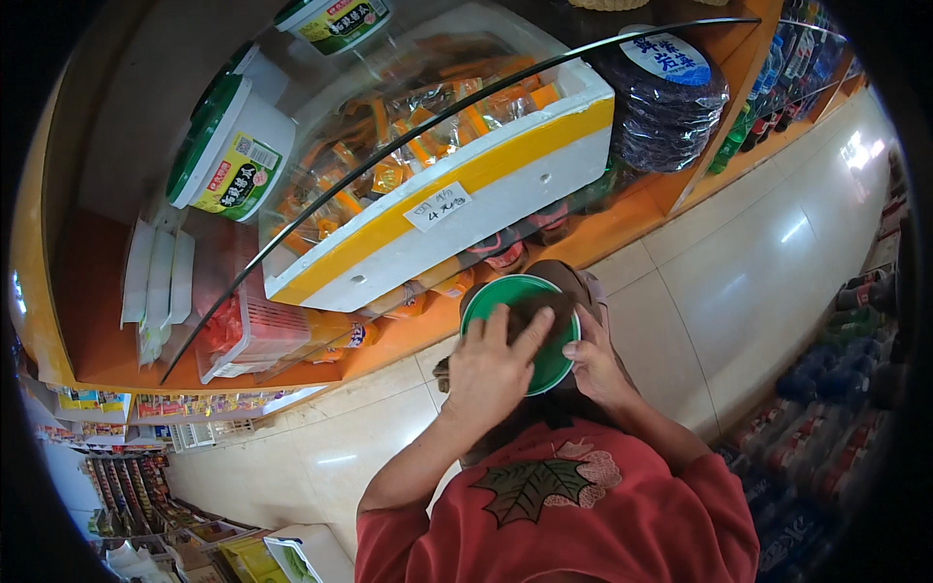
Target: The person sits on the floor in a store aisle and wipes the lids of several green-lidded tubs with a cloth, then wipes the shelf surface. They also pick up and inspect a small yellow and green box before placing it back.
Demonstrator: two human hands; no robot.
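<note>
A round green lid with a pale rim (560, 373) is in front of my red shirt; whether a tub is under it is hidden. My right hand (599, 364) grips its right edge, thumb on top. Over the lid's upper left lies my left hand (492, 368), its fingers blurred and bent around a dark brown cloth (547, 310) that rests on the green surface. White tubs with green lids (240, 164) stand on the shelf at upper left. Beside them is a white foam box with a yellow band (444, 208), full of small orange-and-clear packets (419, 138).
A curved glass edge (408, 138) crosses in front of the orange wooden shelf (612, 226). Stacked dark wrapped rounds (670, 109) stand right of the box, a plastic basket (270, 328) at its left. Bottles (503, 251) line the lower shelf. Packed drinks (794, 437) stand on the floor at right.
</note>
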